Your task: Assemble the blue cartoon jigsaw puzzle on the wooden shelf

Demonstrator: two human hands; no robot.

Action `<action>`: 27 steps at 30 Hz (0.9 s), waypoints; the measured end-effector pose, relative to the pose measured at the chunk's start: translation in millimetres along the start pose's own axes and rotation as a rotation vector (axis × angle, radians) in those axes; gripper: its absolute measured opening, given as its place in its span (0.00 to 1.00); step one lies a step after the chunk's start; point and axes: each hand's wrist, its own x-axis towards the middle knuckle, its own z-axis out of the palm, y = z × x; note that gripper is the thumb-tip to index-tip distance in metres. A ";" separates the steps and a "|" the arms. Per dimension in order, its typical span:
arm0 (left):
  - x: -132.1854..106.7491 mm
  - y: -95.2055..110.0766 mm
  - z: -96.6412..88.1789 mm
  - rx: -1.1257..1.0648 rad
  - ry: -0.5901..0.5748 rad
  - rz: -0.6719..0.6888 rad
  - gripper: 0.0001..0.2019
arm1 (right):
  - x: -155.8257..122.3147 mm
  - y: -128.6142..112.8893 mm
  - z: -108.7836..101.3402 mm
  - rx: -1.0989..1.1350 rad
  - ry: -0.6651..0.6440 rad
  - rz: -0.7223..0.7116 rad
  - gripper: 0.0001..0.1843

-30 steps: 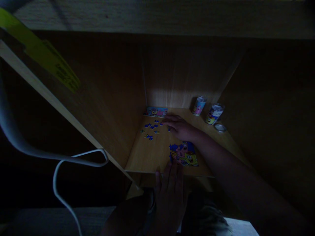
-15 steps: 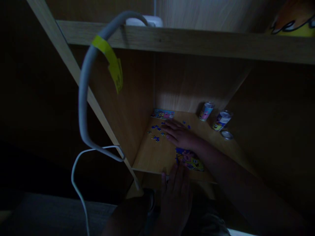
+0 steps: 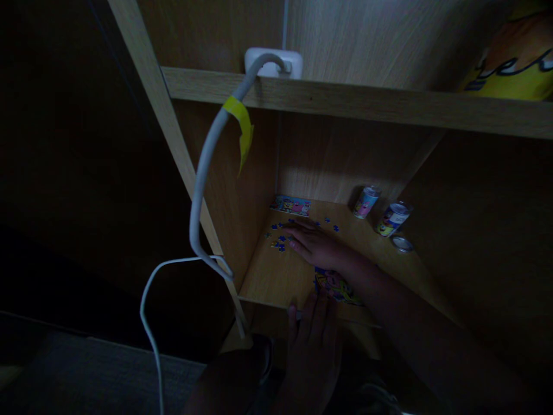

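Observation:
My right hand (image 3: 314, 245) reaches over the low wooden shelf, fingers stretched out among loose blue jigsaw pieces (image 3: 282, 238); no piece shows in its grasp. Below its wrist is a partly assembled jigsaw puzzle (image 3: 337, 286) with yellow and pink cartoon figures, partly covered by my right forearm. My left hand (image 3: 314, 340) lies at the shelf's front edge with its fingers extended, the tips by the puzzle's lower left side. Farther back, against the rear wall, lies a printed cartoon picture strip (image 3: 290, 205). The scene is dark and fine detail is lost.
Two printed cans, a pink-blue can (image 3: 367, 202) and a darker can (image 3: 393, 218), stand at the back right beside a round metal lid (image 3: 402, 244). A thick grey cable (image 3: 203, 178) with a yellow tag hangs from a white socket (image 3: 273, 62) on the upper shelf (image 3: 345, 101).
The view has shifted, so the shelf and cable appear farther right and lower. My right hand has moved slightly over the loose pieces; my left hand stays at the front edge.

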 end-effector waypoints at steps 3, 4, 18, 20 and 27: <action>-0.5 0.3 -0.7 0.015 -0.018 0.004 0.25 | -1.7 6.5 -2.4 -0.018 0.088 0.000 0.28; -0.6 0.5 -1.1 0.015 -0.020 0.007 0.25 | -2.1 8.0 -2.7 -0.019 0.093 -0.012 0.28; -1.5 -1.1 -1.4 0.022 -0.016 0.018 0.24 | 1.3 1.3 1.6 0.005 -0.019 -0.034 0.32; -2.6 -1.1 -0.5 0.021 -0.018 0.007 0.24 | 1.8 -1.2 4.1 0.021 -0.037 -0.026 0.33; -2.8 -1.8 -1.1 0.031 -0.021 0.015 0.25 | 2.8 1.5 -2.4 -0.026 0.030 -0.042 0.29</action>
